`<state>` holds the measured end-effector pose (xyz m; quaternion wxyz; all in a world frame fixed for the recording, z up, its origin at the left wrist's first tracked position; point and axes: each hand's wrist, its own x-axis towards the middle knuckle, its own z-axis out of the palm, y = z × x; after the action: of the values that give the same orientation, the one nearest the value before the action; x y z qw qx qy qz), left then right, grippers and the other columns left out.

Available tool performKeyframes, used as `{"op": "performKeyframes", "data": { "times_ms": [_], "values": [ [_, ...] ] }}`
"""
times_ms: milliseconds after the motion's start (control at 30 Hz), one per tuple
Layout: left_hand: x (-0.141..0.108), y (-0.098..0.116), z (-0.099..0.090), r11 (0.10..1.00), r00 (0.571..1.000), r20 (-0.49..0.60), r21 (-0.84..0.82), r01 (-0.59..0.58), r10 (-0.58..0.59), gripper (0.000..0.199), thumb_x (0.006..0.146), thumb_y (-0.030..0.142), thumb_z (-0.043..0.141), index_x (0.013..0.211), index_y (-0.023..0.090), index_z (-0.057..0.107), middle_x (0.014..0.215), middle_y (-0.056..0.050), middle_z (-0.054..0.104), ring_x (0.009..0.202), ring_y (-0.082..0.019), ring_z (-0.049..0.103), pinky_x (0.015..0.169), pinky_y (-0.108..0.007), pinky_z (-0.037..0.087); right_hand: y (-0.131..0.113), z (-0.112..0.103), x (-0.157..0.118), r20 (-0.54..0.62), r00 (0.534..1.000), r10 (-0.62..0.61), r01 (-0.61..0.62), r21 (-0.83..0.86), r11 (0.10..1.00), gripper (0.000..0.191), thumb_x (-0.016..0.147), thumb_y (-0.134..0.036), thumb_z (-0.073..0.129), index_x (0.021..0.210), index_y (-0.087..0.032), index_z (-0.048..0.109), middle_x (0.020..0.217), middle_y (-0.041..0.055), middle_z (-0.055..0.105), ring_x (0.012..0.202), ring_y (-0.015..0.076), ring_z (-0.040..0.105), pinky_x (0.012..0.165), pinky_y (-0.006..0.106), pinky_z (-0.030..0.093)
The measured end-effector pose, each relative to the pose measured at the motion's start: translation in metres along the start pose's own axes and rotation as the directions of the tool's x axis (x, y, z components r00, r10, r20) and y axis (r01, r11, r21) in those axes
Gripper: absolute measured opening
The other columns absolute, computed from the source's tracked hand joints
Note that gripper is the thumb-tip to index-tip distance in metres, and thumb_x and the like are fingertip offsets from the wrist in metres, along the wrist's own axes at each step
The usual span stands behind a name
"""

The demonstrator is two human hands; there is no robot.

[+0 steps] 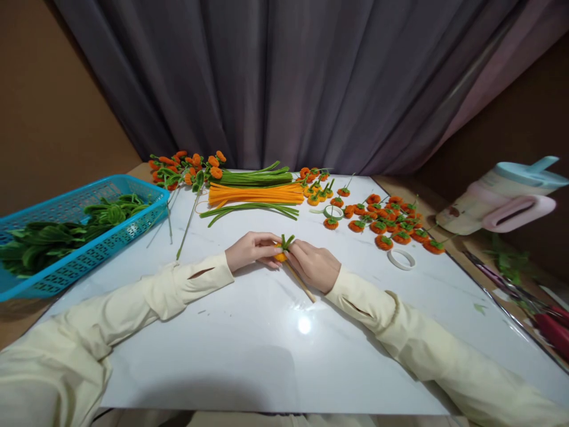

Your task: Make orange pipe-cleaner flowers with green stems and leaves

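A single view, worn on the head, looks forward and down over the sleeves (133,299), near the worktop (231,350), taking in its close edge below and facing the curtain (284,83) beyond; the lens is probably wide, the sides stretching outward.

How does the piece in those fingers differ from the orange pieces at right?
The held piece is yellower, the orange pieces redder. Green strips stick up from the held piece; most orange pieces look flatter on top. The left hand grips the held piece; the orange pieces lie on the table. Both have green on top.
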<state>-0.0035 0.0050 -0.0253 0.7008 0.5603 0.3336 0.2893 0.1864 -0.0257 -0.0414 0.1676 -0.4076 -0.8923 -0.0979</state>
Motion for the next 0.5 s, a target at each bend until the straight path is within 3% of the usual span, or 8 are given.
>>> {"op": "performKeyframes", "data": {
  "times_ms": [167, 500],
  "values": [
    [0.0010, -0.0004, -0.0034, 1.000, 0.997, 0.068, -0.012, 0.022, -0.021, 0.040, 0.060, 0.030, 0.078, 0.088, 0.009, 0.059, 0.071, -0.006, 0.066, 0.068, -0.021, 0.067, 0.068, -0.030, 0.055, 0.0027, 0.0006, -0.0015, 0.069, 0.988, -0.136, 0.143, -0.115, 0.983, 0.018, 0.094, -0.024, 0.034, 0.086, -0.017, 0.047, 0.080, 0.0054, 0.057, 0.068, 0.0141, 0.051, 0.044, 0.027, 0.019],
    [0.0002, 0.0029, -0.0053, 0.999, 0.997, 0.077, -0.037, 0.001, 0.002, 0.031, 0.066, 0.027, 0.073, 0.088, 0.010, 0.058, 0.074, -0.005, 0.065, 0.073, -0.019, 0.066, 0.068, -0.026, 0.055, 0.0014, -0.0003, -0.0009, 0.018, 0.997, -0.082, 0.083, -0.074, 0.994, 0.026, 0.095, -0.030, 0.030, 0.086, -0.017, 0.051, 0.080, 0.0034, 0.059, 0.068, 0.0114, 0.055, 0.043, 0.027, 0.016]
  ]
}}
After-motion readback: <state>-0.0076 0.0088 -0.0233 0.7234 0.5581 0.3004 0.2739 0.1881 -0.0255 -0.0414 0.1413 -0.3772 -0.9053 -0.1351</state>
